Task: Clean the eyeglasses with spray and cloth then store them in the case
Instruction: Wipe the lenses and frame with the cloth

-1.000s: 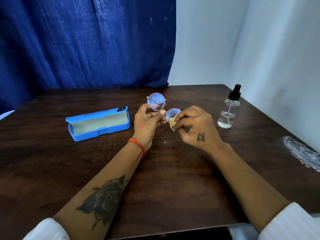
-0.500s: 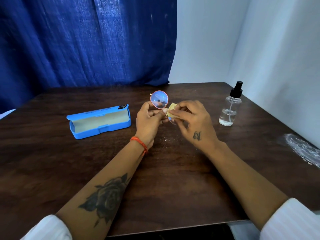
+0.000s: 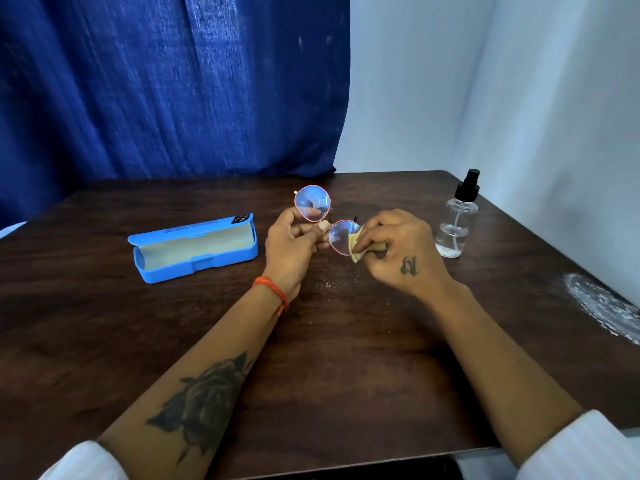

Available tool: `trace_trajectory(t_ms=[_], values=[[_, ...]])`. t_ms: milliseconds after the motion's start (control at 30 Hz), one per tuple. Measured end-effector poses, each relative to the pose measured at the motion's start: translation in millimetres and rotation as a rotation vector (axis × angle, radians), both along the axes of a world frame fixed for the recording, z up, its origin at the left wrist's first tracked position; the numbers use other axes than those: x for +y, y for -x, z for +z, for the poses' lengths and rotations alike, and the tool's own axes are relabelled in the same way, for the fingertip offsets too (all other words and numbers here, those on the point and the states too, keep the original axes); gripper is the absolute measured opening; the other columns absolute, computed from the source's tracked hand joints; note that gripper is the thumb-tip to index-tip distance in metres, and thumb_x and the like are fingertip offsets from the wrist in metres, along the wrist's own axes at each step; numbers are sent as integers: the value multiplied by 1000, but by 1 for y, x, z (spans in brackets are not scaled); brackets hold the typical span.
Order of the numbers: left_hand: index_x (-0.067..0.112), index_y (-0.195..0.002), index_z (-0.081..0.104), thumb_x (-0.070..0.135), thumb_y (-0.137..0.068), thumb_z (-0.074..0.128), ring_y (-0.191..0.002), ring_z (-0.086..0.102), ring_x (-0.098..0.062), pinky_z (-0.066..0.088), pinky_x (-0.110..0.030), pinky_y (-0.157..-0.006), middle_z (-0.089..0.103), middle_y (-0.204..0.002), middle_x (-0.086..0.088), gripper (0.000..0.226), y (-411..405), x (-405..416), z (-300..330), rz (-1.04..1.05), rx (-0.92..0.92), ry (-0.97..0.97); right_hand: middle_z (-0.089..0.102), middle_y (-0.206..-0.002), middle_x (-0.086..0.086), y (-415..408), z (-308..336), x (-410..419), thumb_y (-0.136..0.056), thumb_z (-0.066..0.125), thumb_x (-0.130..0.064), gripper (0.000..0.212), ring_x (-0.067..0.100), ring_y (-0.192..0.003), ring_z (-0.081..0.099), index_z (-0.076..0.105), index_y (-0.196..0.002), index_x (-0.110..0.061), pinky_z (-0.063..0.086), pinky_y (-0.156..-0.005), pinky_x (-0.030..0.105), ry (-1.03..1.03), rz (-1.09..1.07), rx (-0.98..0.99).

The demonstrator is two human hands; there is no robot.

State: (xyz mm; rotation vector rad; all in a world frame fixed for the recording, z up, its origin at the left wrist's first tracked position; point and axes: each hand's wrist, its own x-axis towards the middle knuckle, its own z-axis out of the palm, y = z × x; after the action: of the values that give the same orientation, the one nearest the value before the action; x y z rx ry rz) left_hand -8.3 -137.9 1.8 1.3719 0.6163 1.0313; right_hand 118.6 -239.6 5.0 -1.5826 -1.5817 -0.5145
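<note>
My left hand (image 3: 294, 242) pinches the eyeglasses (image 3: 325, 220) at the bridge, holding them tilted above a dark wooden table (image 3: 104, 323) — one round, red-rimmed lens sits higher and farther away. My right hand (image 3: 398, 251) grips a small yellow cloth (image 3: 358, 245), pressed against the nearer lens. An open blue case (image 3: 194, 247) lies on the table to the left — a clear spray bottle (image 3: 457, 220) with a black nozzle stands upright to the right.
</note>
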Motion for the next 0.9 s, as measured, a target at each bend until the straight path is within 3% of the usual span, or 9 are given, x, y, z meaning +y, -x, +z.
trace_trajectory(t_ms=[133, 233, 367, 500, 633, 900], values=[[15, -97, 57, 3, -85, 61, -61, 65, -4, 53, -16, -60, 67, -77, -2, 18, 0, 0, 0, 4, 2, -13, 70, -82, 0, -5, 8, 0, -63, 63, -1, 22, 17, -79, 63, 75, -77, -14, 53, -72, 32, -125, -34, 157], [19, -95, 57, 5, -84, 62, -66, 65, -7, 53, -21, -64, 67, -75, -2, 19, 1, -2, 1, -3, 31, -53, 69, -92, -1, -4, 14, 2, -69, 68, 0, 28, 9, -86, 63, 74, -93, -13, 52, -78, 23, -191, -21, 275], [19, -107, 52, 5, -81, 66, -70, 67, -12, 56, -28, -71, 70, -78, -7, 32, 1, -4, 1, 29, 62, -91, 69, -95, 6, 7, 27, 11, -72, 70, 2, 29, 5, -86, 60, 73, -98, -10, 45, -78, 8, -226, 13, 219], [26, -115, 51, 7, -80, 68, -74, 69, -12, 56, -29, -76, 71, -80, -5, 44, 2, -7, 1, -1, 93, -180, 67, -99, 9, 14, 40, 25, -76, 65, 3, 29, 20, -91, 62, 71, -103, -7, 49, -81, 23, -197, 12, 29], [29, -125, 49, 4, -79, 68, -77, 67, -9, 55, -30, -82, 70, -80, -2, 56, 2, -5, -4, -37, 151, -250, 67, -101, 12, 15, 16, 32, -73, 66, 5, 28, 29, -93, 60, 71, -99, -6, 38, -85, 19, -99, -30, -117], [24, -125, 50, 2, -75, 70, -73, 65, -7, 56, -32, -80, 70, -86, -9, 59, 0, -4, -4, -67, 169, -209, 71, -91, 5, 5, 4, 27, -62, 61, 10, 33, 21, -86, 64, 75, -83, -11, 49, -82, 26, -1, 81, 8]])
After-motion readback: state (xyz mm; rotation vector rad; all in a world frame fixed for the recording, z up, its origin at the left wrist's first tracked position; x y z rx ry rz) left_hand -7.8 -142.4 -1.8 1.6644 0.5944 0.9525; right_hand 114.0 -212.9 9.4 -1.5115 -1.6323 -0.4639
